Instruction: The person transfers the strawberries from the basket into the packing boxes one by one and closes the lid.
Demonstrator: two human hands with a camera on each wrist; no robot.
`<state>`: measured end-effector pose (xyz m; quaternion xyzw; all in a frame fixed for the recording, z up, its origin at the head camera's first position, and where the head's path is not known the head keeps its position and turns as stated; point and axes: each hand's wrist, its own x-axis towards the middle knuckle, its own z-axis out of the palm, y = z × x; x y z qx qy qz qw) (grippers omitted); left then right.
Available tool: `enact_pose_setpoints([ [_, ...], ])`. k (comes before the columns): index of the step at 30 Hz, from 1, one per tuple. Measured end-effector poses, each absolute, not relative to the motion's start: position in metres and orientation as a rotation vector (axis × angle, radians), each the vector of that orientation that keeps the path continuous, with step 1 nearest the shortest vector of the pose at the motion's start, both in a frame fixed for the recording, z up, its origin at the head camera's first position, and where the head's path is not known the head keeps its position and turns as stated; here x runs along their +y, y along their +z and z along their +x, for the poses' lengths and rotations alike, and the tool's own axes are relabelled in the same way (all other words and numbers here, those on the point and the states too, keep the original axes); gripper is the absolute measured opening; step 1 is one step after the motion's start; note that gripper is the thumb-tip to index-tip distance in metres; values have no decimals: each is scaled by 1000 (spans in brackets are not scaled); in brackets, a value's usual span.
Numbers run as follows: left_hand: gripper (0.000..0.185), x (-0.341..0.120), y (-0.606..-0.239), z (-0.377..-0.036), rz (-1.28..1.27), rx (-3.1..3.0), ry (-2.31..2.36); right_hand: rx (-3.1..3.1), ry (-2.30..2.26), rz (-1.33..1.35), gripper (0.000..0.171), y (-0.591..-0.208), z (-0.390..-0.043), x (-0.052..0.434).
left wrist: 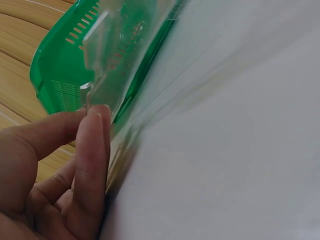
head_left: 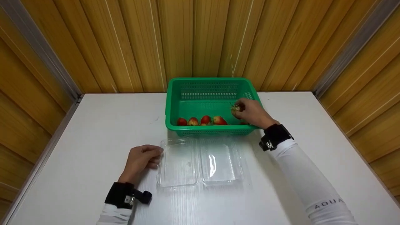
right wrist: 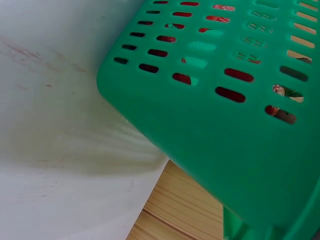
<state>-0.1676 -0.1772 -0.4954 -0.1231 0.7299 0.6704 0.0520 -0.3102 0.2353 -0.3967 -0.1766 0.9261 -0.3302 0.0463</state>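
Observation:
In the head view my right hand (head_left: pixel 252 113) is inside the green basket (head_left: pixel 170 104), near its right end. Its thumb and fingers pinch a strawberry (head_left: pixel 236 108), pale yellowish with a thin stem. Several red and yellow strawberries (head_left: pixel 205 119) lie along the near side of the basket. My left hand (head_left: pixel 141 160) pinches the left edge of a clear plastic clamshell box (head_left: pixel 179 162), spread open on the table. Close up in the left wrist view, thumb and fingertip of the left hand (left wrist: pixel 75 160) grip the clear rim (left wrist: pixel 92 55).
The white table (head_left: pixel 93 140) meets wood-patterned panels (head_left: pixel 206 40) at the back and sides. In the right wrist view the slotted basket wall (right wrist: pixel 185 120) fills much of the picture, with red showing through the slots. Reddish streaks mark the table there.

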Motion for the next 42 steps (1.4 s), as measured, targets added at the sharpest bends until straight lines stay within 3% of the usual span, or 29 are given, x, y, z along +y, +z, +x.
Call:
enact_pose_setpoints([
  [16,26,-177,-495,-164,-394,2206,2057,2962,-1208,-685,34,-392,-287,227],
  [42,24,-175,-494,-167,-412,2231,2030,2992,-1628,-922,41,-398,-238,213],
])
